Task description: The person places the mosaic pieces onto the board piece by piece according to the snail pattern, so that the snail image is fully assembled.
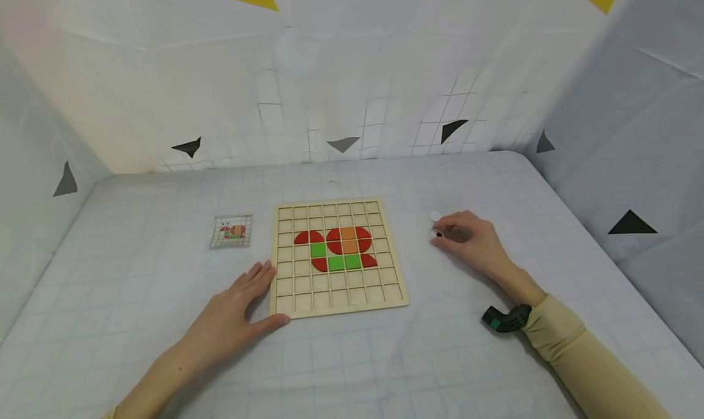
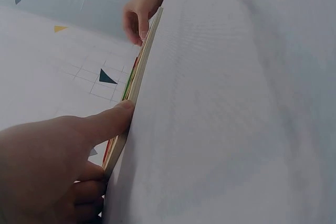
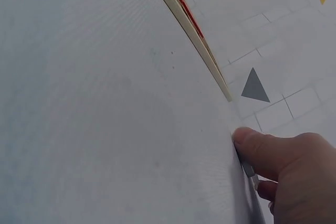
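Note:
A square wooden grid board [image 1: 340, 297] lies mid-table, with red curved pieces [image 1: 363, 245], orange pieces [image 1: 349, 246] and green squares [image 1: 336, 263] set in its cells. My left hand [image 1: 233, 315] rests against its near left corner, fingers extended along the left side and thumb on the front edge. Right of the board, my right hand [image 1: 477, 245] pinches a small white disc with a dark spot [image 1: 437, 234] between thumb and fingers, down at the tabletop. Just beyond it lies another white disc [image 1: 435, 216]. In the right wrist view the thumb [image 3: 262, 150] hides most of the held disc.
Left of the board lies a small picture card [image 1: 220, 240] with a coloured figure on a grid. Pale cloth walls with black, grey and yellow triangles enclose the table [image 1: 385, 370] at the back and sides. A dark band [image 1: 506, 319] is strapped at the right wrist.

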Demonstrator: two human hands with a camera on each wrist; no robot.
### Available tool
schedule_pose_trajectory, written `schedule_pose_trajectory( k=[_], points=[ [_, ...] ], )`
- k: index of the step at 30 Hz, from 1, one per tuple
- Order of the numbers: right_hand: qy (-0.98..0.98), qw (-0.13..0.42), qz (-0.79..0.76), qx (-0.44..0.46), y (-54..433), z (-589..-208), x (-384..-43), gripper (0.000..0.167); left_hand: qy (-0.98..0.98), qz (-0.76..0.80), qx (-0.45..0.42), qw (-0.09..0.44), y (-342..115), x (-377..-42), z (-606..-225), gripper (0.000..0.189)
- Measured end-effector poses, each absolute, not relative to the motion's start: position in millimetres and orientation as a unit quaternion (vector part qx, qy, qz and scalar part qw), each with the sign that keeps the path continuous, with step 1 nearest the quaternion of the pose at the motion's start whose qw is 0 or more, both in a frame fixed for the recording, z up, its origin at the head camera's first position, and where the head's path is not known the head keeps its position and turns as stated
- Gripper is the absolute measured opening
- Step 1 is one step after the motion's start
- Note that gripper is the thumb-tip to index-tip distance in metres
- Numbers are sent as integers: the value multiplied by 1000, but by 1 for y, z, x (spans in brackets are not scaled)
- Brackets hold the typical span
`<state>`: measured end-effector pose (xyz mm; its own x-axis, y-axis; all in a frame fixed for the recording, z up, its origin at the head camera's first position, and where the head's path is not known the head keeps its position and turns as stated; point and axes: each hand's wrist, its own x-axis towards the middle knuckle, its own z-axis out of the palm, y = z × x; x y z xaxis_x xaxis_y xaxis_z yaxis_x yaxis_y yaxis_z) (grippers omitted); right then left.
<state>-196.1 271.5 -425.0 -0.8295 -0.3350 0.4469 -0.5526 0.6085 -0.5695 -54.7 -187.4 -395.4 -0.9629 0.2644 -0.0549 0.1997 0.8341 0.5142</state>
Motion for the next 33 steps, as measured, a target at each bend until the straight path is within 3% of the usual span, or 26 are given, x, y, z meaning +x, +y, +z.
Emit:
schedule_pose_trajectory(
  k=[33],
  points=[
    [-889, 151, 354, 247, 273, -427, -197, 33, 955, 261, 125, 59, -188, -54, -396, 92]
  ],
)
